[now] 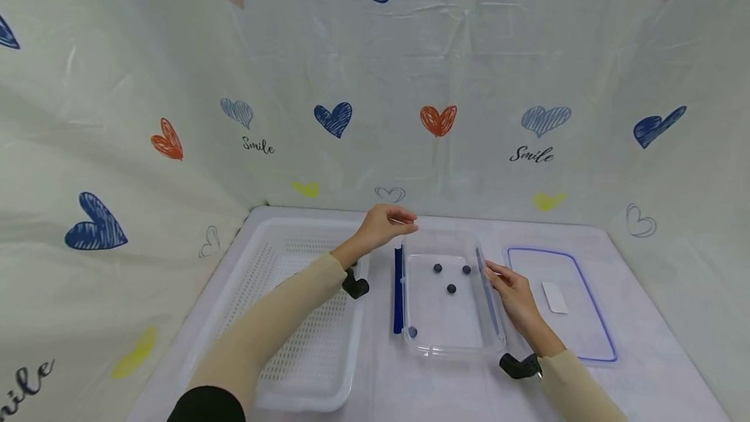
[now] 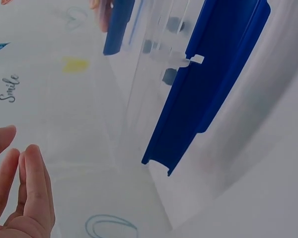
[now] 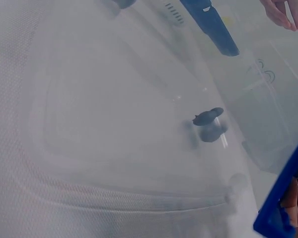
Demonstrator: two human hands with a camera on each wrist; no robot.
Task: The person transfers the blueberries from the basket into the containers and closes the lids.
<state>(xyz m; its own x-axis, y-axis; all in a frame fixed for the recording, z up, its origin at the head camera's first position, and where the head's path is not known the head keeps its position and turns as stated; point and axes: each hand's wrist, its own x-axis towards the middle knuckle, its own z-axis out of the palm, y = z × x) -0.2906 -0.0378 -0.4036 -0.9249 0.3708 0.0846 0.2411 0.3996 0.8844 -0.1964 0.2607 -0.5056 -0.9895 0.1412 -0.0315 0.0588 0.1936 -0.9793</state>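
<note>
A clear plastic box [image 1: 433, 349] with blue side clips stands on the table. Several small dark balls, which look like blueberries [image 1: 451, 289], lie apart on its floor, one in the near left corner. My left hand [image 1: 383, 225] is raised over the box's far left corner. Its fingers are nearly straight, the thumb apart from them, and nothing shows between them. On the right side, my right hand [image 1: 512, 292] holds the box at its blue clip [image 1: 491, 292]; in the right wrist view its fingers are partly hidden behind that clip. The left blue clip [image 2: 188, 94] hangs down, unfastened.
To the left stands a white perforated basket [image 1: 354, 370], partly under my left forearm. A clear lid with a blue rim [image 1: 594, 305] lies flat on the right, bearing a white rectangle [image 1: 554, 297]. A heart-printed curtain [image 1: 381, 70] hangs behind the table.
</note>
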